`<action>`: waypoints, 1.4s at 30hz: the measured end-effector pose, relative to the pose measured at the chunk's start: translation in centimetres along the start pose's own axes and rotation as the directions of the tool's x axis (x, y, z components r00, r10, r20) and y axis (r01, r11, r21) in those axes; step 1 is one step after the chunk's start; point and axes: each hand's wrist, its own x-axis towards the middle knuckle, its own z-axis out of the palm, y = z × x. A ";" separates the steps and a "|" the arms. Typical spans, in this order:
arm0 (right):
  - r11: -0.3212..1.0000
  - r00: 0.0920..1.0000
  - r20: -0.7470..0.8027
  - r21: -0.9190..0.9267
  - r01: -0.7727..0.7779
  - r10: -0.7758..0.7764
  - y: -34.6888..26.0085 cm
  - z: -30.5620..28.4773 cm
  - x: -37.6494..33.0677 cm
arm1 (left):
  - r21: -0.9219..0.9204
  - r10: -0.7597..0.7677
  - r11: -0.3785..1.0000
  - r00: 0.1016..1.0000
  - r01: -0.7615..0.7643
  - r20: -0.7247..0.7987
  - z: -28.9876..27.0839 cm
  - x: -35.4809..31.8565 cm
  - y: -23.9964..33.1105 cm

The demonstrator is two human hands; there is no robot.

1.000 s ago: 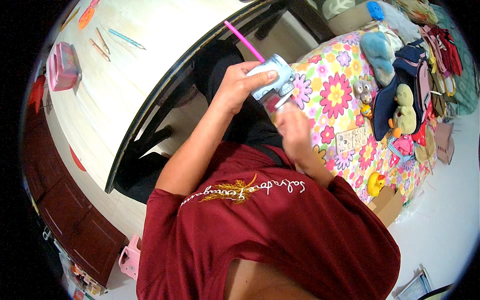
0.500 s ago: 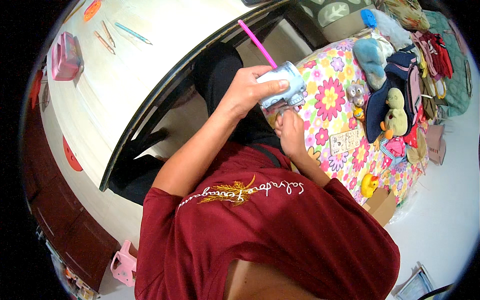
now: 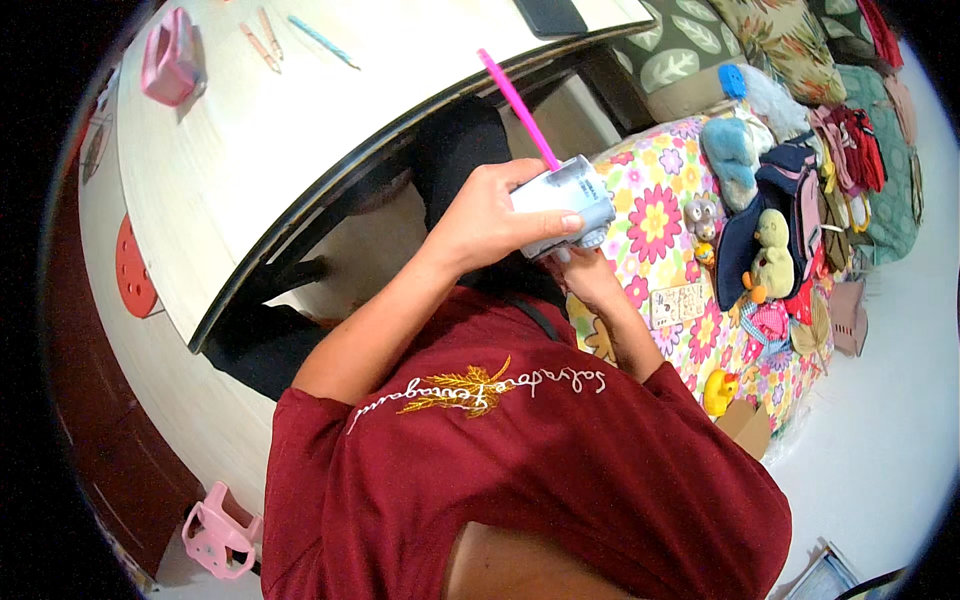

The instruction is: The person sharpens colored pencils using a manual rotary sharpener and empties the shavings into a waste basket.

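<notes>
My left hand [image 3: 490, 222] is wrapped around a light blue and grey pencil sharpener [image 3: 575, 200], thumb along its near side. A bright pink pencil [image 3: 518, 108] sticks out of the sharpener's far side, pointing away and to the left. Just below the sharpener, my right hand [image 3: 590, 275] is closed with its fingers curled up against the underside. The sharpener's body covers the fingertips, so what they grip is hidden. Both hands are above my lap, between the table and the flowered cloth.
A pale table [image 3: 300, 130] with a dark edge holds a pink case [image 3: 168, 60], several pencils [image 3: 322, 40] and a dark phone [image 3: 552, 16]. On the flowered cloth [image 3: 655, 225] to the right are a patterned phone case [image 3: 677, 305], plush toys [image 3: 772, 255] and a yellow duck [image 3: 719, 392].
The sharpener and my left hand have shifted slightly down and tilted. My right hand has moved from a visible fist beside the sharpener to partly under it. The view has shifted a little.
</notes>
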 end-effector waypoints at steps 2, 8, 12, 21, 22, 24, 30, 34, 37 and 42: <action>0.998 0.998 0.016 -0.016 -0.064 0.064 -1.7 -1.1 1.1 | 0.149 0.030 0.988 0.999 -0.031 0.010 -1.5 -0.9 0.7; 0.925 0.872 0.333 0.001 0.380 -0.359 -9.8 -2.9 5.5 | 0.505 -0.067 0.863 0.987 -0.016 0.146 -3.5 -3.2 1.2; 0.874 0.743 0.565 -0.078 0.480 -0.357 -13.2 0.4 6.8 | 0.615 -0.088 0.788 0.992 0.017 0.086 -4.8 -4.9 1.6; 0.858 0.794 0.489 0.508 0.078 -0.361 -20.1 6.1 16.0 | 0.520 -0.160 0.840 0.986 0.156 -0.038 -8.7 -9.4 1.7; 0.842 0.781 0.523 0.539 0.009 -0.343 -20.2 6.4 16.9 | 0.457 -0.145 0.870 0.982 0.184 -0.119 -9.4 -10.2 1.7; 0.824 0.781 0.517 0.567 -0.004 -0.351 -20.5 7.0 18.0 | 0.305 -0.154 0.921 0.947 0.241 -0.283 -11.2 -11.9 2.5; 0.827 0.766 0.526 0.563 0.012 -0.369 -21.2 9.3 19.8 | 0.220 0.079 0.971 0.735 0.098 -0.673 -17.7 -15.9 3.2; 0.861 0.740 0.571 0.509 0.020 -0.355 -21.6 10.5 21.0 | 0.190 0.175 0.981 0.548 -0.029 -0.818 -21.6 -16.3 3.2; 0.963 0.745 0.619 0.237 0.126 -0.250 -21.8 11.3 23.0 | 0.098 0.153 0.986 0.509 -0.132 -0.847 -23.0 -15.9 2.9; 0.701 0.720 0.624 -0.366 0.612 -0.303 -22.0 14.2 26.0 | 0.287 0.318 0.948 0.439 -0.136 -0.841 -23.7 -15.8 1.7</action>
